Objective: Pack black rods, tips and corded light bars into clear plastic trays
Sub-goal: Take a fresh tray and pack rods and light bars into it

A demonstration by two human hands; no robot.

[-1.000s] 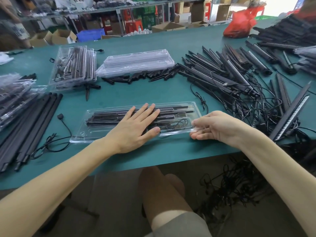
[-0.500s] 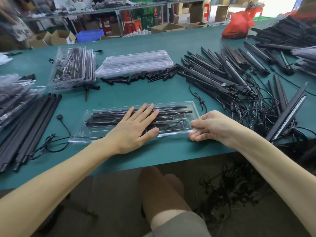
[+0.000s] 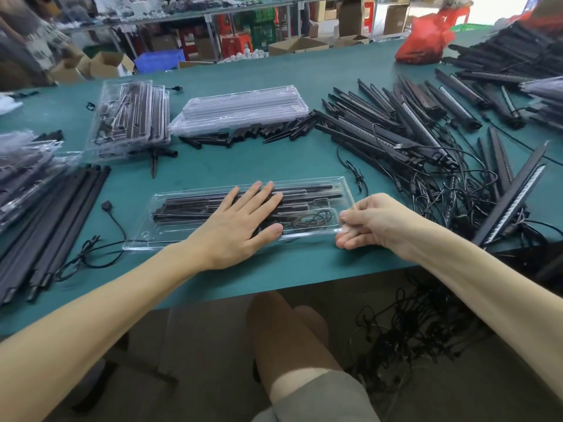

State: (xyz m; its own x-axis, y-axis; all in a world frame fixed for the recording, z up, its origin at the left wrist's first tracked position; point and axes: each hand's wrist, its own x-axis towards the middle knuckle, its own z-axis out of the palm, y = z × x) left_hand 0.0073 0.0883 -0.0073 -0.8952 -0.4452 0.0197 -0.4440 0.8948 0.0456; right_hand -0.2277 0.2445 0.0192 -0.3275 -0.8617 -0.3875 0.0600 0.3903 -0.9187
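A clear plastic tray [image 3: 146, 242] lies near the table's front edge, holding black rods [image 3: 307, 190] and a coiled cord [image 3: 310, 222]. My left hand [image 3: 240, 223] lies flat on the tray's middle, fingers straight and spread, pressing down on the rods. My right hand [image 3: 371, 222] is at the tray's right end, fingers curled and pinching the tray's corner edge. A big heap of corded light bars [image 3: 411, 129] spreads across the right of the table. Small black tips [image 3: 274, 132] lie in a row behind the tray.
A stack of empty clear trays [image 3: 240, 109] sits at the back middle, a stack of packed trays [image 3: 131, 117] to its left. Long black rods [image 3: 54, 220] lie at far left beside more packed trays [image 3: 24, 169]. A red bag [image 3: 423, 38] stands far right. Cords hang below the table edge.
Both hands stay on the tray; the right hand's fingers have curled a little tighter at the tray's right corner. The view shifted slightly.
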